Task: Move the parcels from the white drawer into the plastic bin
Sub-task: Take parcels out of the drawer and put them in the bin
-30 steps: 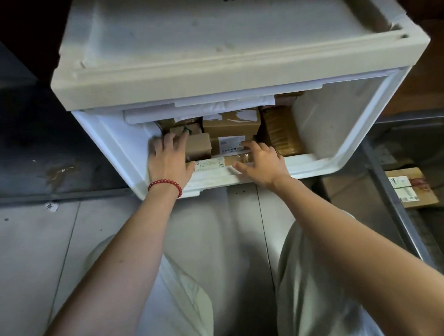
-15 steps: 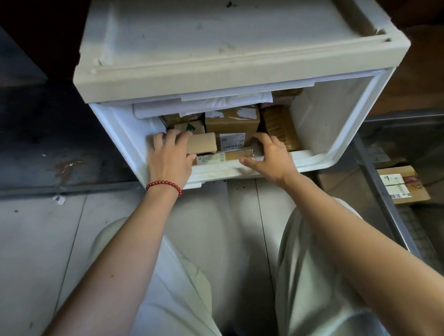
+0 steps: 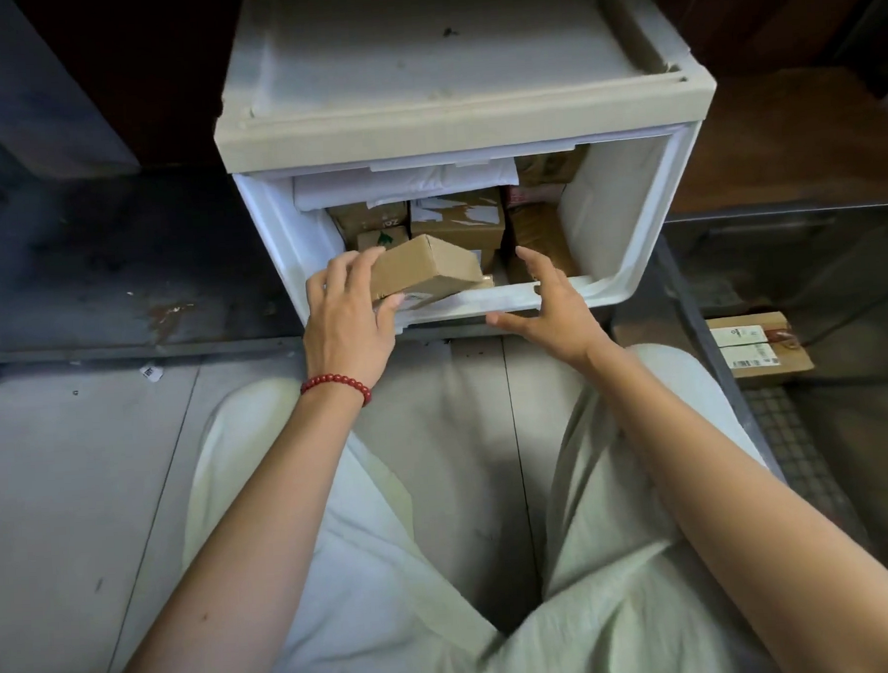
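The white drawer [image 3: 627,234] is pulled out of its white cabinet [image 3: 451,114] and holds several brown cardboard parcels [image 3: 459,217]. My left hand [image 3: 351,315] grips a small brown box [image 3: 426,273], tilted and raised above the drawer's front rim. Just right of that box, my right hand [image 3: 551,305] hovers over the rim with its fingers spread, holding nothing. The clear plastic bin [image 3: 699,333] stands at the right with one labelled parcel [image 3: 756,345] lying inside.
A white padded bag [image 3: 403,181] lies across the back of the drawer. My knees in pale trousers [image 3: 622,533] fill the foreground on a grey floor. Dark metal surfaces lie to the left of the cabinet.
My left hand has lifted the small brown box up out of the drawer and tilted it. My right hand has come off the parcels and opened above the rim.
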A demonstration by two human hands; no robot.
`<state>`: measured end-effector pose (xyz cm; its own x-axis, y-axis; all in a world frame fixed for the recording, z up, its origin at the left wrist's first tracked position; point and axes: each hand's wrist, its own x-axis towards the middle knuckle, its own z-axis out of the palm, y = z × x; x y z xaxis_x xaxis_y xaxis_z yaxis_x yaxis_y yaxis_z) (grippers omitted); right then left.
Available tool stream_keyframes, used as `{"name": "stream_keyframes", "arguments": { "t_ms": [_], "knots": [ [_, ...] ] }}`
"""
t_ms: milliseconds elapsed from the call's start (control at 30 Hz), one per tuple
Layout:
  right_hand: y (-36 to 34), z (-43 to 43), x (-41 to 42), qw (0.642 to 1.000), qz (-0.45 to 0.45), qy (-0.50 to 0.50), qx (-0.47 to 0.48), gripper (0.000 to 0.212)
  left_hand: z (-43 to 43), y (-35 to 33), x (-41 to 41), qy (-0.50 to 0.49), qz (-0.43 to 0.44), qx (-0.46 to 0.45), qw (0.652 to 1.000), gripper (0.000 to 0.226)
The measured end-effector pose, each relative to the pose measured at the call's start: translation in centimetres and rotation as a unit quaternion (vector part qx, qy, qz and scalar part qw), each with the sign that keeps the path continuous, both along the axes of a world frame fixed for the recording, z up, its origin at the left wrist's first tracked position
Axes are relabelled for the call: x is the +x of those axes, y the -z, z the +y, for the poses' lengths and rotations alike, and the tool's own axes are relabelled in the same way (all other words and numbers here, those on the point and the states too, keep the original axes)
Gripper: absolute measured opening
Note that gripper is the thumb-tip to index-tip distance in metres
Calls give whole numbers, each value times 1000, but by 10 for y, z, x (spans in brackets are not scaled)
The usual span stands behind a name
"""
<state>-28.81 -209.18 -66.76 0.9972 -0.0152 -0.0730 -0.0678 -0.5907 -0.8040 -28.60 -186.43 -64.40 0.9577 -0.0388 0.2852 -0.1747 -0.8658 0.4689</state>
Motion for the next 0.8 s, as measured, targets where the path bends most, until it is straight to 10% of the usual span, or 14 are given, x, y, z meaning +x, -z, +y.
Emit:
{"name": "stream_keyframes", "arguments": {
  "t_ms": [400,800],
  "knots": [
    [-17,-7,-40,967,65,29,245,60,1,-5,-36,-7,154,-261,953,44],
    [-20,-12,-39,955,78,109,266,33,4,-7,-45,50,183,-221,957,79]
  ]
}}
